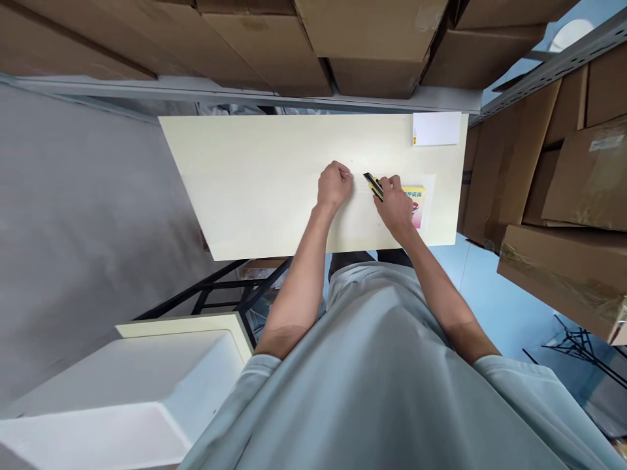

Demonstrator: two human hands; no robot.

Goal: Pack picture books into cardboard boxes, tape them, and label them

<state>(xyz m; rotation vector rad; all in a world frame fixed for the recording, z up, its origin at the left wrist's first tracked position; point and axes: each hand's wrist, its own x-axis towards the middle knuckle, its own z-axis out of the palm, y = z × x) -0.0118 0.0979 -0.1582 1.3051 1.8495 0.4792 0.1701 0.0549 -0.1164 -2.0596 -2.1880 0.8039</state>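
Note:
My right hand (pixel 396 203) is closed around a yellow-and-black utility knife (pixel 374 187), its dark tip pointing away to the upper left. Partly under that hand lies a small booklet (pixel 417 203) with a yellow and pink cover, a cartoon figure and Chinese characters on it. A pale, thin sheet (pixel 430 190) shows around the booklet's right side. To the left, my left hand (pixel 335 184) rests near the tabletop with its fingers curled and pressed together. Whatever may be between those fingertips is too small to make out.
The cream tabletop (pixel 255 189) carries a white pad or stack of paper (pixel 435 129) at its far right corner. Cardboard boxes (pixel 372 32) fill a shelf behind it, and more boxes (pixel 582 176) are stacked at right. A white bin (pixel 196 378) stands at lower left.

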